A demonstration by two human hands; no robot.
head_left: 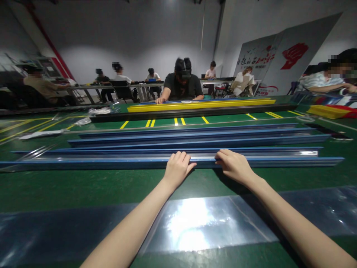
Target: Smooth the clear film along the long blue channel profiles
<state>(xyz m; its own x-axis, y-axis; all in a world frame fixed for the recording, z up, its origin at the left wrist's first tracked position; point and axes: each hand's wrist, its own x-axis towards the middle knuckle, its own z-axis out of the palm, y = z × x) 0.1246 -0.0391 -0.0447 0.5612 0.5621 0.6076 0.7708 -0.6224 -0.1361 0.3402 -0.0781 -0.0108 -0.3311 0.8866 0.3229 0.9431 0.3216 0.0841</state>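
Note:
A long blue plastic channel strip [111, 163] lies across the green table nearest to me. My left hand [177, 166] is closed over its front edge, fingers on top and thumb on the near side pointing right. A short way to the right, my right hand [233, 165] pinches the same edge, its fingertips partly hidden behind the rim. Between my forearms, a flat clear plastic sleeve [228, 219] stretches across the table and reflects the light. More blue channel strips [200, 141] lie parallel just beyond the one I hold.
Farther back lie a yellow strip [200, 106] and a black strip [237, 109], with a person [182, 82] seated behind them. Crumpled clear film [100, 111] is at left, a phone [341, 136] at right. Yellow tape lines mark the green tabletop. Other people sit at tables behind.

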